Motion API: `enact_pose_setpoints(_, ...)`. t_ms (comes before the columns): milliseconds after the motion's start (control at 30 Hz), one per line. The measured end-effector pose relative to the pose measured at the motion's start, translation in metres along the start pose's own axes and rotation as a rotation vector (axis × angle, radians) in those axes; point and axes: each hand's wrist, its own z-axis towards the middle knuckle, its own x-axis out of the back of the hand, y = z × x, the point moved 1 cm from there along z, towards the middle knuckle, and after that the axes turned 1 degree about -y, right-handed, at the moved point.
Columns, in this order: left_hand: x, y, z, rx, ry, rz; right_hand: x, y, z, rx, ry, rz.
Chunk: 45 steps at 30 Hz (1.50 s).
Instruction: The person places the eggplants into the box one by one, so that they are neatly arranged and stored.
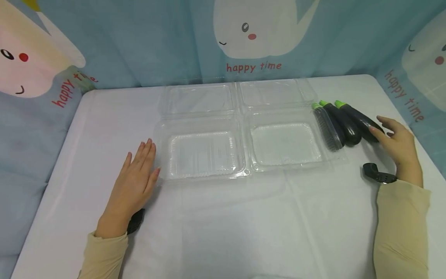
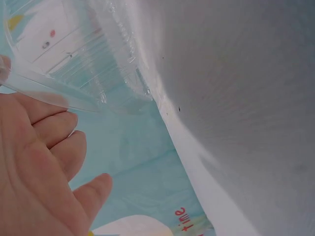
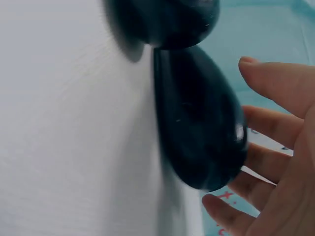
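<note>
Two clear plastic clamshell boxes stand side by side with lids raised at the back: a left box and a right box. My left hand is beside the left box's outer edge, fingers straight. In the left wrist view, the box's clear rim overlaps the index finger. Three dark eggplants with green stem ends lie at the right, the leftmost eggplant showing through clear ridged plastic. My right hand is at the blunt end of the rightmost eggplant, thumb and fingers spread around it, not closed.
A white cloth covers the table. Behind it hangs a blue printed curtain, which also runs along both sides. A dark wrist device is on the right wrist, and a clear edge shows at the bottom.
</note>
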Motion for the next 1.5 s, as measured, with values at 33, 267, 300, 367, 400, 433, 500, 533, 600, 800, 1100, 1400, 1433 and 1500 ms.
enact_pose_setpoints(33, 0.0, 0.0, 0.0, -0.001, 0.004, 0.002, -0.001, -0.001, -0.001, -0.007, 0.003, 0.0)
enact_pose_setpoints(267, -0.001, -0.002, 0.002, -0.01, 0.024, 0.021, -0.006, -0.001, -0.003, -0.049, 0.02, 0.036)
enact_pose_setpoints(300, -0.002, -0.002, 0.003, -0.011, 0.027, 0.025, -0.006, -0.001, -0.002, -0.054, 0.025, 0.041)
enact_pose_setpoints(367, -0.003, -0.002, 0.005, -0.011, 0.032, 0.035, -0.007, 0.0, -0.002, -0.051, 0.035, 0.052)
enact_pose_setpoints(400, -0.003, -0.002, 0.006, -0.011, 0.031, 0.038, -0.007, 0.0, -0.002, -0.05, 0.039, 0.055)
enact_pose_setpoints(433, -0.004, -0.003, 0.007, -0.01, 0.032, 0.043, -0.007, 0.001, -0.002, -0.051, 0.041, 0.055)
enact_pose_setpoints(500, -0.005, -0.002, 0.008, -0.011, 0.038, 0.051, -0.008, 0.002, -0.003, -0.043, 0.041, 0.059)
enact_pose_setpoints(533, -0.005, -0.002, 0.008, -0.009, 0.039, 0.053, -0.009, 0.003, -0.003, -0.037, 0.041, 0.059)
enact_pose_setpoints(600, -0.005, -0.002, 0.008, -0.006, 0.038, 0.058, -0.009, 0.004, -0.003, -0.032, 0.041, 0.058)
enact_pose_setpoints(800, -0.005, 0.001, 0.009, -0.013, 0.055, 0.052, -0.009, 0.006, -0.005, -0.038, 0.048, 0.044)
enact_pose_setpoints(1100, -0.008, -0.002, 0.006, -0.005, 0.061, 0.032, -0.01, 0.005, -0.002, -0.042, 0.068, 0.053)
enact_pose_setpoints(1400, -0.011, -0.004, 0.007, -0.024, 0.09, 0.023, -0.011, 0.006, -0.002, -0.047, 0.085, 0.05)
enact_pose_setpoints(1433, -0.01, -0.004, 0.007, -0.024, 0.09, 0.024, -0.011, 0.006, -0.002, -0.044, 0.088, 0.053)
enact_pose_setpoints(1500, -0.01, -0.003, 0.007, -0.021, 0.087, 0.025, -0.011, 0.006, -0.002, -0.039, 0.094, 0.062)
